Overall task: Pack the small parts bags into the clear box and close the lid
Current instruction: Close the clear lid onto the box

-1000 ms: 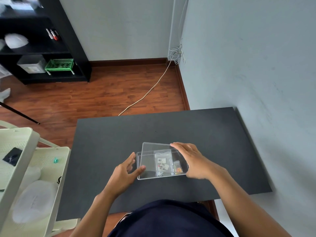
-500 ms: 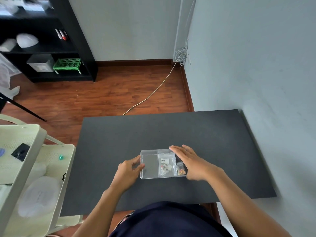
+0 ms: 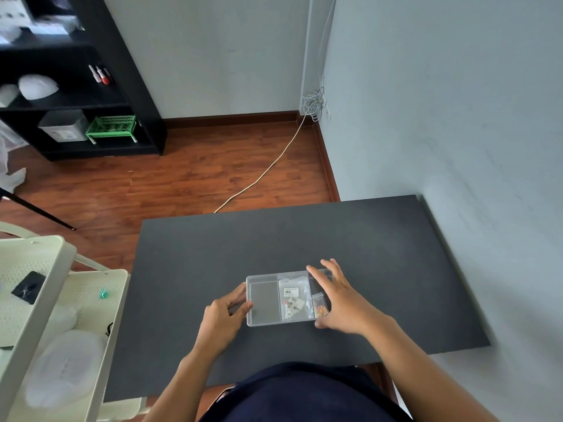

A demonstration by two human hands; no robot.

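Note:
A clear box [image 3: 264, 300] with three compartments lies on the dark table [image 3: 304, 239], its lid flat on top. The middle compartment holds a small bag [image 3: 293, 300] with a barcode label and tiny parts. A smaller bag [image 3: 319, 306] with red and yellow parts shows in the right compartment. The left compartment looks bare. My left hand [image 3: 224, 318] grips the box's left end with thumb and fingers. My right hand [image 3: 341, 296] lies spread over the right end of the lid, thumb at the front edge, hiding that corner.
A cream perforated cart [image 3: 54, 315] with trays stands at the table's left edge. A black shelf unit [image 3: 91, 111] with a green basket stands at the far left. A white cable [image 3: 268, 169] runs across the wooden floor. The wall is close on the right.
The lid was tilted up a second ago and now lies flat on the box. My left hand moved in and took hold of the box's left end.

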